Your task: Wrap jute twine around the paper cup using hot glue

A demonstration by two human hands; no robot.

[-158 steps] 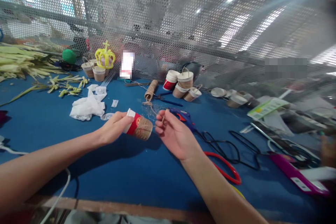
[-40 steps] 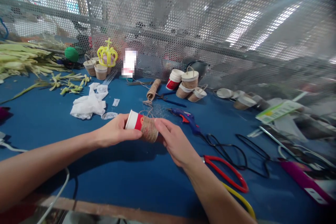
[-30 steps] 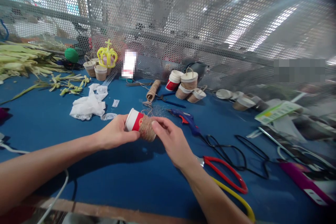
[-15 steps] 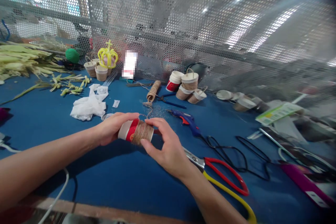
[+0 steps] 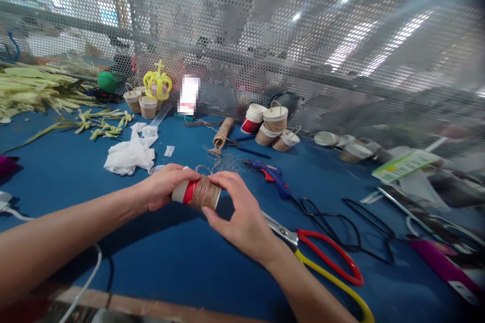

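Note:
Between my hands a red and white paper cup (image 5: 188,194) lies on its side, held above the blue table. Brown twine (image 5: 206,193) is wound round its right part, with some red showing between the turns. My left hand (image 5: 166,186) is closed on the cup's left end, thumb along the top. My right hand (image 5: 237,207) grips the wound end, fingers at the top and thumb below. From the cup a loose strand runs back towards a roll of twine (image 5: 223,133) lying behind it.
A blue glue gun (image 5: 271,174) with a black cord and large red-and-yellow-handled scissors (image 5: 299,239) lie to the right. Pliers (image 5: 250,150), twine-covered cups (image 5: 275,120) and a yellow crown (image 5: 157,85) are further back. White crumpled material (image 5: 131,154) lies left. A perforated metal screen (image 5: 227,25) rises behind.
The cup has turned slightly in my hands, and the twine now covers more of its red band. My fingers have shifted a little; the view has moved slightly.

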